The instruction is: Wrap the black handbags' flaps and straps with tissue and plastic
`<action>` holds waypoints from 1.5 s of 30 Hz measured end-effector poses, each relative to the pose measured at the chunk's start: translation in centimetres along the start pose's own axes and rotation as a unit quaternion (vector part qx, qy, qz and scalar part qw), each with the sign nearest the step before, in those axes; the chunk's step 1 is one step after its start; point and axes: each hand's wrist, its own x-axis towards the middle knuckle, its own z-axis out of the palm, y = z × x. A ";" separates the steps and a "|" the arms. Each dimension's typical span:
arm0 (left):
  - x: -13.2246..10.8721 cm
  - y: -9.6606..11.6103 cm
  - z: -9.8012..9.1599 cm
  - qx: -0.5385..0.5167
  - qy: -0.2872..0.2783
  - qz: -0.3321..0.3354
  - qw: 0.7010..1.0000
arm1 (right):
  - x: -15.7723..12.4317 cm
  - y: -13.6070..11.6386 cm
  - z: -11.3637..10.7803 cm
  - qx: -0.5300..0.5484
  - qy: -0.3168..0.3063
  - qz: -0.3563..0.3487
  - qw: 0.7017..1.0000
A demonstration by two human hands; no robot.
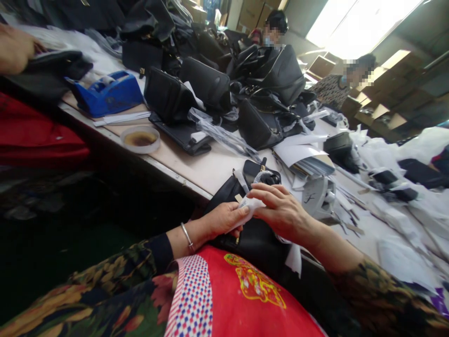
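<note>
Both hands meet over a black handbag (257,241) that lies at the near edge of the tabletop (210,168), partly hanging over my lap. From my feed, the left hand (224,220) has its fingers (242,213) pinched together on a white paper (250,206), and the right hand (282,213) curls its fingers onto the same paper from the other side, just above the bag's hardware. Farther left on the tabletop I see a shallow dish (140,139) of brown liquid and a blue tape dispenser (108,93), both well apart from the hands. A stack of white sheets (298,152) lies behind the bag. Another person's hand (14,49) rests at the upper left.
</note>
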 end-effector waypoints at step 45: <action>0.0 -0.1 1.0 0.025 0.037 -0.018 0.999 | 0.0 1.0 2.8 0.249 0.032 0.047 0.967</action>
